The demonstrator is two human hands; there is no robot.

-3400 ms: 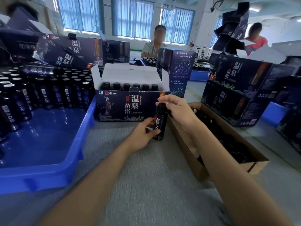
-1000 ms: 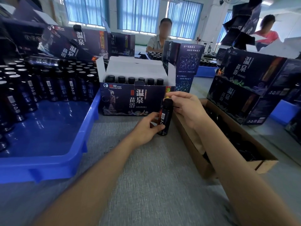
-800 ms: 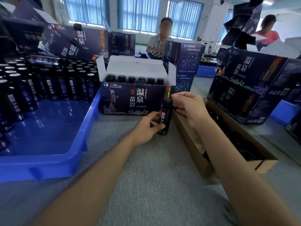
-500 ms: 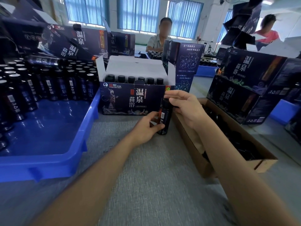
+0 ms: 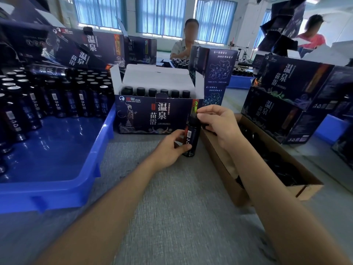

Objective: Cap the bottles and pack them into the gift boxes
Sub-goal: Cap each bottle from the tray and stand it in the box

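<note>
- Left hand (image 5: 169,151) is wrapped round the bottle (image 5: 191,139) low down. It's standing on the surface (image 5: 181,207) at 4 o'clock off the open gift box (image 5: 143,119).
- Right hand (image 5: 217,124) pinches the cap (image 5: 193,120) on top.
- I'd brace the base, twist the cap on square, and stop when it's snug.

Front panel of open gift box (image 5: 152,116): "PICC" beside a round logo at upper left, large "温泉" over "苗浴" at centre, smaller print beneath illegible. Side panel of upright box (image 5: 219,67) behind it: map outline under a line containing "3000年", the same repeated lower down. Faces of stacked boxes (image 5: 290,79) at right and leaning box (image 5: 84,56) at left: "温泉" and "苗浴" again; bottle (image 5: 191,138): white barcode label, digits unreadable.
</note>
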